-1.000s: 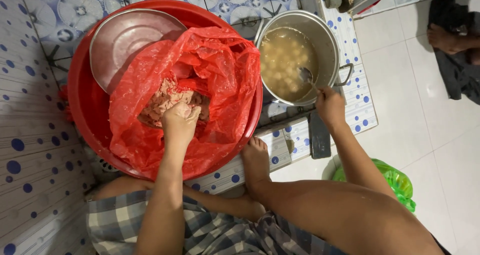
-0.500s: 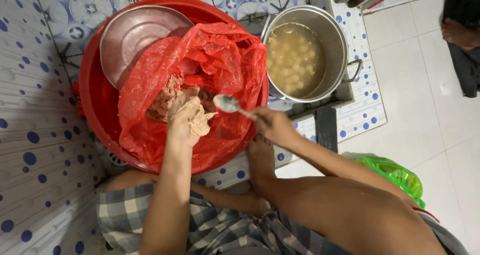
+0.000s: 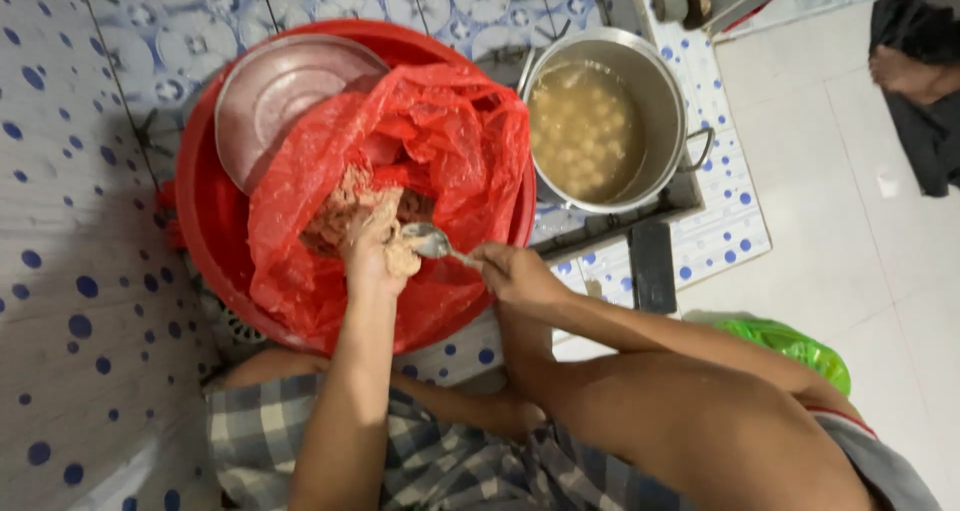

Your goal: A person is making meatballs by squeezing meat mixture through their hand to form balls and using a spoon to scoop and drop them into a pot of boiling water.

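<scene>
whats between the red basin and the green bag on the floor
In the head view, the person's right forearm and bent leg cross the stretch between the red basin and the green bag, over spotted tile.

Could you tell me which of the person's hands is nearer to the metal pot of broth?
The right hand. It holds a spoon just below and left of the pot, while the left hand grips paste inside the red bag, farther left.
</scene>
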